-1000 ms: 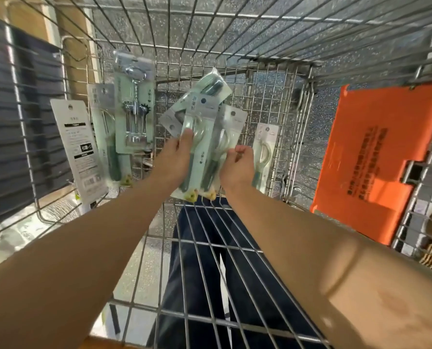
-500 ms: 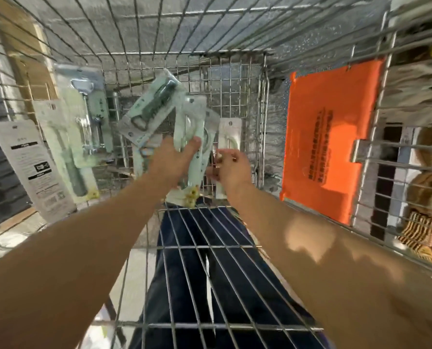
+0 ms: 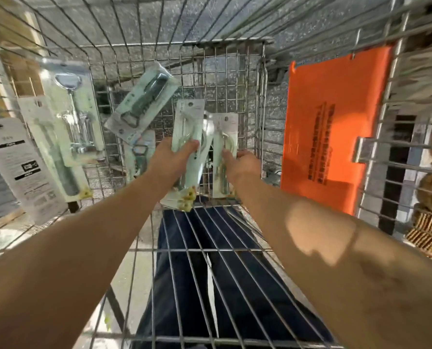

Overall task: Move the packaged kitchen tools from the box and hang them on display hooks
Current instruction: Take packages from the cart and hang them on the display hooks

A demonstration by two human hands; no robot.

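Note:
My left hand (image 3: 171, 157) grips a bunch of pale green carded tool packs (image 3: 188, 132); one of them, a dark bottle opener pack (image 3: 144, 102), fans out up and to the left. My right hand (image 3: 242, 162) pinches a single pale green pack (image 3: 223, 137) just right of the bunch, against the back mesh of the wire rack (image 3: 235, 79). On the left side of the rack hang a corkscrew pack (image 3: 74, 114), a pack with a dark-handled tool (image 3: 56, 157) and a white card seen from its back (image 3: 18, 167).
An orange plastic panel (image 3: 330, 127) hangs on the rack's right wall. A wire shelf (image 3: 210, 250) runs under my forearms, with dark trousers visible through it. Woven baskets (image 3: 431, 222) sit beyond the mesh at far right.
The view swung left to right, so the rack contents shifted left. My right hand has drawn one pack away from the bunch and holds it apart to the right.

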